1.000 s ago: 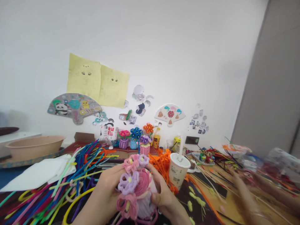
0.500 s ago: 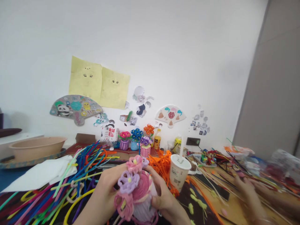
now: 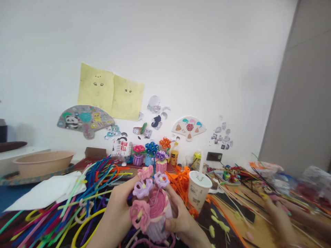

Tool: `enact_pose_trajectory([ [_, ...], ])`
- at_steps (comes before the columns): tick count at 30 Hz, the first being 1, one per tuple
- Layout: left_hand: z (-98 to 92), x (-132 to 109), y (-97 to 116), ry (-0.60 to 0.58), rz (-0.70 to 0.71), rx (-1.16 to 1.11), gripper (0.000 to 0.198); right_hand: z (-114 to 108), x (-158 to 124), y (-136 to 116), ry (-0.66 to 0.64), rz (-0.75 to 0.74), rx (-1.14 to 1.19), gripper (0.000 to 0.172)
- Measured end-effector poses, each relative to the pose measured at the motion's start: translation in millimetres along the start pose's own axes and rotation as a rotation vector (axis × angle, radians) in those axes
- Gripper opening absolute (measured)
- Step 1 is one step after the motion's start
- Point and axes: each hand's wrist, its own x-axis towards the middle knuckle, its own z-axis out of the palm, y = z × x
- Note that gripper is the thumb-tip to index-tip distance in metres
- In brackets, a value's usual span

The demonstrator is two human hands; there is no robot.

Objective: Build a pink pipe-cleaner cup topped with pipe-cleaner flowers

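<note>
Between my two hands is a small pipe-cleaner flower pot (image 3: 158, 225), pale lilac on its side with a pink coiled top turned up toward me. Pink and lilac pipe-cleaner flowers (image 3: 143, 188) stand out along its left and far edge. My left hand (image 3: 119, 203) is wrapped around the left side, its fingers largely hidden behind the flowers. My right hand (image 3: 182, 217) grips the right side, thumb pressed on the pot's wall. Pink-purple loops (image 3: 144, 243) show below the pot.
Loose coloured pipe cleaners (image 3: 64, 213) spread over the left side. A paper cup (image 3: 199, 193) with a straw stands just right of my hands, beside orange strips (image 3: 181, 181). Finished flower pots (image 3: 137, 159) line the wall. Another person's hands (image 3: 278, 217) work at far right.
The pot has turned slightly in my hands, and the flowers sit differently: a lilac one at the far edge now shows fully. Another person's hand at right has shifted slightly.
</note>
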Motion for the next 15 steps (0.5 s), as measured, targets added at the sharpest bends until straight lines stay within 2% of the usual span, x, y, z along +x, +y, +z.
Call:
enact_pose_trajectory([
  [3, 2.4, -0.7, -1.5, 0.029, -0.005, -0.047, 0.039, 2.2, 1.1, -0.1, -0.022, -0.016, -0.03, 0.084],
  [9, 7.3, 2.4, 1.0, 0.046, -0.136, -0.082, 0.028, 3.2, 0.7, -0.9, -0.057, -0.02, -0.046, 0.076],
  [15, 8.8, 6.6, 1.7, 0.061, -0.205, -0.239, 0.031, 7.1, -1.2, -5.2, -0.093, 0.014, -0.039, 0.071],
])
